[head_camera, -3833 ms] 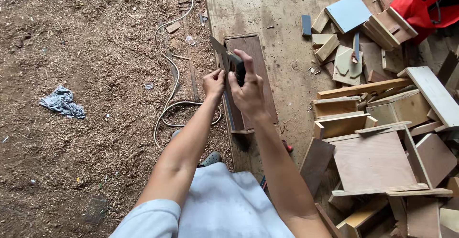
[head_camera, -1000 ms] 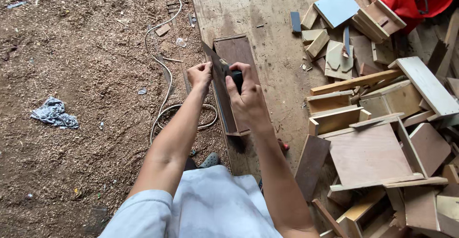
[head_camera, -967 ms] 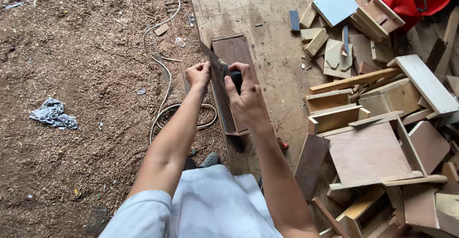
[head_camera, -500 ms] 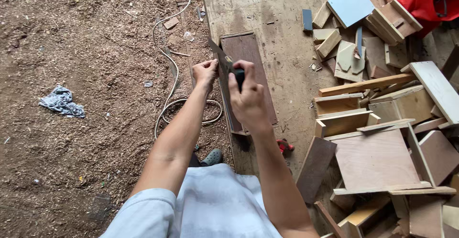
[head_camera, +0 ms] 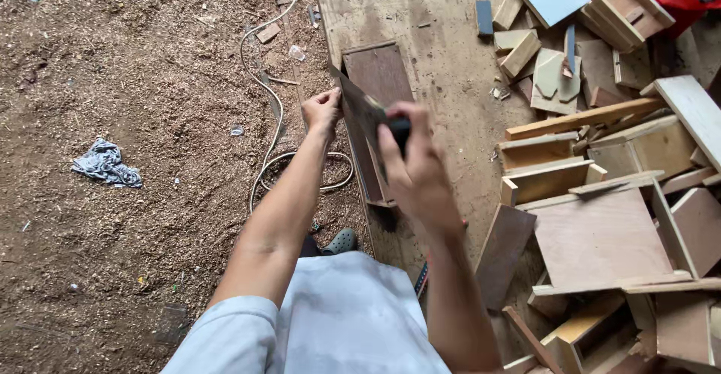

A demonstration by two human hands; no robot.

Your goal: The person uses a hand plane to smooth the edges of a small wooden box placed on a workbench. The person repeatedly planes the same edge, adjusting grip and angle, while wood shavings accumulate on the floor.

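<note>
- Sawdust and wood chips cover the dirt floor on the left.
- A pale cable snakes across the sawdust and coils.
- A crumpled grey rag lies apart on the left.
- A worn plywood sheet spans the middle.
- Stacked wood offcuts crowd the right.
- Even daylight.

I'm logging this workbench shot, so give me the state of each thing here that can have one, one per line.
Left hand: closed on the saw blade's far end.
Right hand: closed on the handsaw's dark handle.
Handsaw: held off the floor, tilted over the board.
Dark board: lying flat.
White cable: loose on the sawdust.
Grey rag: crumpled.
</note>
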